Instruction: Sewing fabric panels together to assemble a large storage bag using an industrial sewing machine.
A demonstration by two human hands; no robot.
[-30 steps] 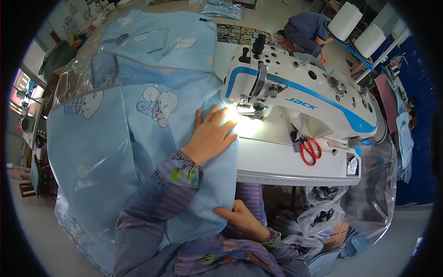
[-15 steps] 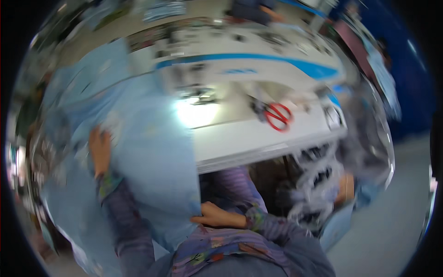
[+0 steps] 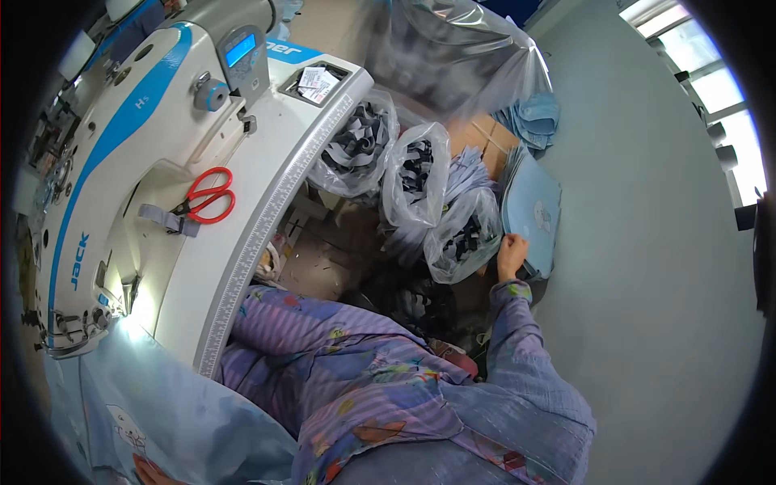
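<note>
Beside the bench (image 3: 281, 115), your curled right hand (image 3: 512, 257) seems to pick at the stack (image 3: 531, 208), needing one layer parted, while your left hand (image 3: 152, 474) touches cloth (image 3: 198, 412) by the machine (image 3: 166, 129), both grips unclear.

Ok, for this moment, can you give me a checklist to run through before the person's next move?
1. Right hand at the light blue stack: ok, it is at the stack's near edge.
2. Right hand's grip on a single piece: cannot tell; the fingers look curled, but their hold is unclear.
3. Left hand fully in view: not ok, the lower picture edge cuts it off.
4. Light blue fabric held under the needle: cannot tell, glare hides the contact.
5. Red-handled scissors apart from that fabric: ok, they lie on the sewing machine.
</note>
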